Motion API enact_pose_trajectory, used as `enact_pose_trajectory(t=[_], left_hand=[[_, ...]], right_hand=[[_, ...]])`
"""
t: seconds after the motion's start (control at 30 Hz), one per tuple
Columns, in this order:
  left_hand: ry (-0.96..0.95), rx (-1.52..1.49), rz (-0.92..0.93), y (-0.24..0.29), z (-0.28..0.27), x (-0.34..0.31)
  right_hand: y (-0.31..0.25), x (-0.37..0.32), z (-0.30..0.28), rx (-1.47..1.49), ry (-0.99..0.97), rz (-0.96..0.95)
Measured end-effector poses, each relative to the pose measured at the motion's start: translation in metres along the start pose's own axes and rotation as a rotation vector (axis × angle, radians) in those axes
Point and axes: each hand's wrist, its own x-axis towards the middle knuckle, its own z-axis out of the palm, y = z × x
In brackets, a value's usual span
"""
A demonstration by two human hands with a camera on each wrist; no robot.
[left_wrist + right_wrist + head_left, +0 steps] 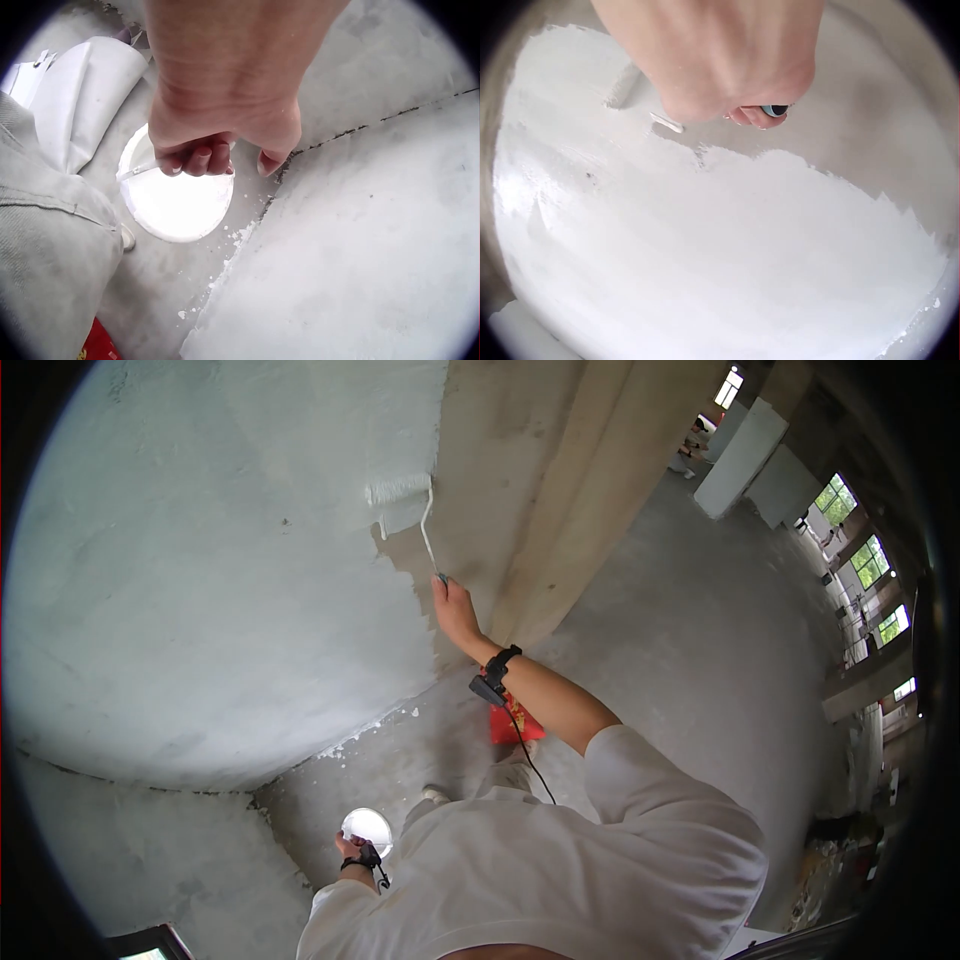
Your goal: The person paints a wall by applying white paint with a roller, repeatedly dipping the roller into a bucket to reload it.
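My right hand [457, 615] grips the handle of a paint roller, and the white roller head [398, 490] lies against the wall [250, 560] near the border between pale coating and bare brownish surface. In the right wrist view the fingers [759, 117] curl round the dark-ended handle, with the roller [622, 86] beyond the hand. Low on the other side, my left hand [352, 847] holds a round white bucket [368, 828] by its handle. The left wrist view shows the curled fingers [199, 160] over the bucket's rim [129, 204], with bright white contents inside.
A red bag [512, 725] lies on the floor by my feet. White splatter [345, 745] runs along the wall's base. A brown column [570, 490] stands right of the coated wall. Farther off are a person [686, 452], leaning panels [740, 458] and windows [870, 562].
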Motion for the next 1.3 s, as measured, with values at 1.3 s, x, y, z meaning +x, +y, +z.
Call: enact_pose_trajectory(t=[1.3], left_hand=[[0.047,-0.121,0.032,-0.019,-0.062,-0.022]], right_hand=[[0.123,-0.079,0.032,-0.125,-0.140,0.224]])
